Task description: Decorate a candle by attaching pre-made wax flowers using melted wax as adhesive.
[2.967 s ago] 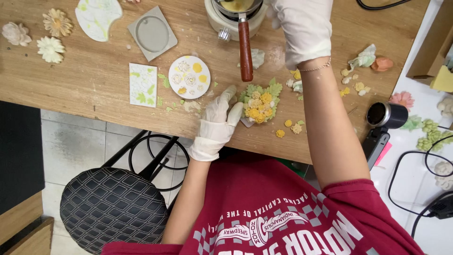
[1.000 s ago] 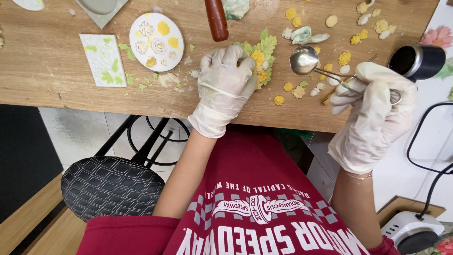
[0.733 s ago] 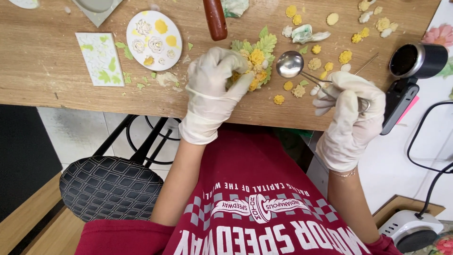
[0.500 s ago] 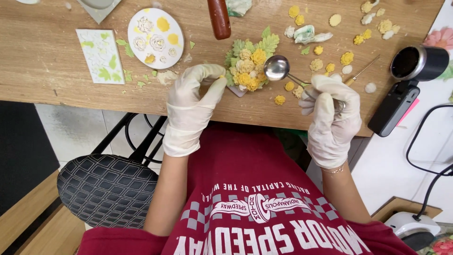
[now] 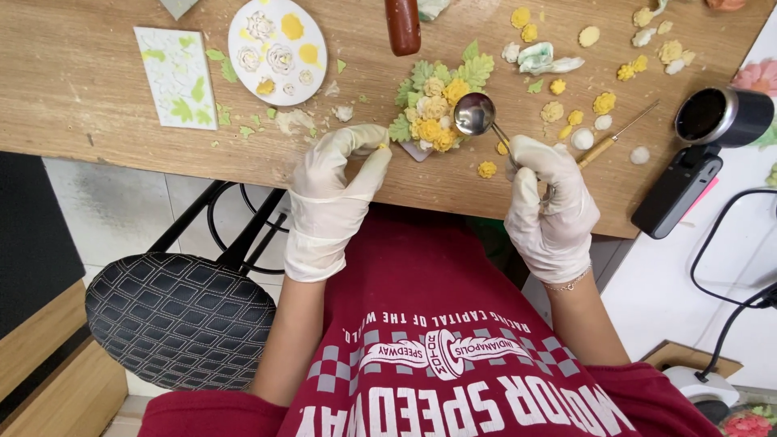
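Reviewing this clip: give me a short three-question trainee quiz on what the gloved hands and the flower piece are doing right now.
1. True or false: the right hand holds a metal spoon with its bowl at the flower cluster.
2. What lies nearest the left hand's fingertips?
A. the round white mould
B. the green edge of the flower cluster
C. the brown handle
3. Fill in: the rectangular mould with green leaf shapes lies on the wooden ____.

Key: 1 true; 2 B; 3 table.
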